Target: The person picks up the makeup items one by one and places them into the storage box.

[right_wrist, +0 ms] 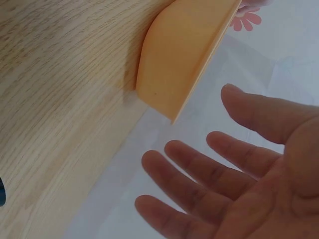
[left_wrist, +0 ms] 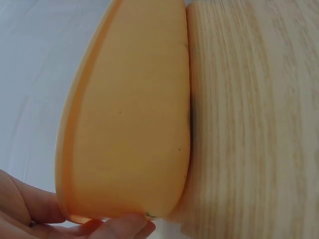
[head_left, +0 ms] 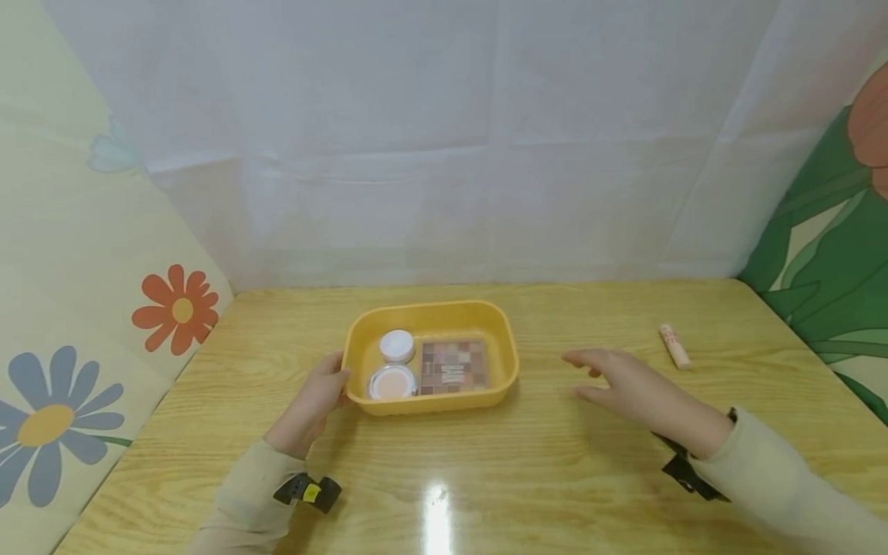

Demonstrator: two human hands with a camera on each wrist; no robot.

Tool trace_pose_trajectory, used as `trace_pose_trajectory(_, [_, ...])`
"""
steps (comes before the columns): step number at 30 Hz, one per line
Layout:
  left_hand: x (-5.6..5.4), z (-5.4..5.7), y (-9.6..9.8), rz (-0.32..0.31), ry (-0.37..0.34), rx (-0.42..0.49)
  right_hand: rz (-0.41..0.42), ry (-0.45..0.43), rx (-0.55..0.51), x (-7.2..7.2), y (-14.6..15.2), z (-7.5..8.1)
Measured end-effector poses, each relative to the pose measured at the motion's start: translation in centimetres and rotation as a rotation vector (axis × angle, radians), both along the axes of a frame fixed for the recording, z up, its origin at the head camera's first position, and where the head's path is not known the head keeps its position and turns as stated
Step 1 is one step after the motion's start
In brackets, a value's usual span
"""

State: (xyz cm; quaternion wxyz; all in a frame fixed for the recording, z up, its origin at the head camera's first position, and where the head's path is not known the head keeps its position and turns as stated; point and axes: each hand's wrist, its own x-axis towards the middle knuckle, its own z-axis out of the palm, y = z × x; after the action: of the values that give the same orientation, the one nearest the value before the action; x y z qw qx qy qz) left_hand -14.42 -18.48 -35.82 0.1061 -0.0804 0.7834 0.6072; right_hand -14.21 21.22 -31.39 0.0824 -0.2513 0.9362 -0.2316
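A yellow plastic basket (head_left: 430, 405) rests on the table, left of centre. Inside it lie a white-lidded round jar (head_left: 397, 346), a round compact (head_left: 392, 383) with a clear rim, and an eyeshadow palette (head_left: 454, 367) in brown and pink squares. My left hand (head_left: 315, 402) holds the basket at its left end; in the left wrist view its thumb (left_wrist: 42, 205) lies at the rim and its fingers against the outer wall. To the right of the basket my right hand (head_left: 617, 385) hovers with fingers spread apart, touching nothing; its palm shows in the right wrist view.
A pale pink lipstick tube (head_left: 674, 347) lies on the wooden table (head_left: 486, 470), beyond my right hand. White cloth (head_left: 444, 154) hangs behind the table's far edge. Flower-printed panels stand at the left (head_left: 76, 308) and right (head_left: 839, 254).
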Motion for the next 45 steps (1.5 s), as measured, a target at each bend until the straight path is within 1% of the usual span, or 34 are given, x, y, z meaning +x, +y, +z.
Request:
trace_pose_trajectory(10, [0.1,0.1,0.0,-0.006,-0.002,-0.001,-0.04,0.002,0.006,0.3,0.8,-0.4])
trace_pose_trajectory(20, [0.0,0.0,0.0,-0.001,0.0,0.002,-0.1,-0.069,0.031,0.4,1.5,-0.6])
trace_pose_trajectory(26, [0.0,0.1,0.0,0.002,-0.008,-0.001,-0.117,-0.068,0.034,0.6,2.0,-0.8])
trace_pose_trajectory(32, [0.0,0.1,0.0,0.005,-0.013,0.004,-0.142,-0.093,0.032,0.7,2.6,-1.0])
trace_pose_trajectory(41, [-0.1,0.1,0.0,-0.004,-0.008,-0.003,-0.156,-0.134,0.038,0.7,3.5,-1.4])
trace_pose_trajectory(45, [0.0,0.0,0.0,-0.001,-0.007,-0.008,-0.175,-0.129,0.06,0.8,3.7,-1.7])
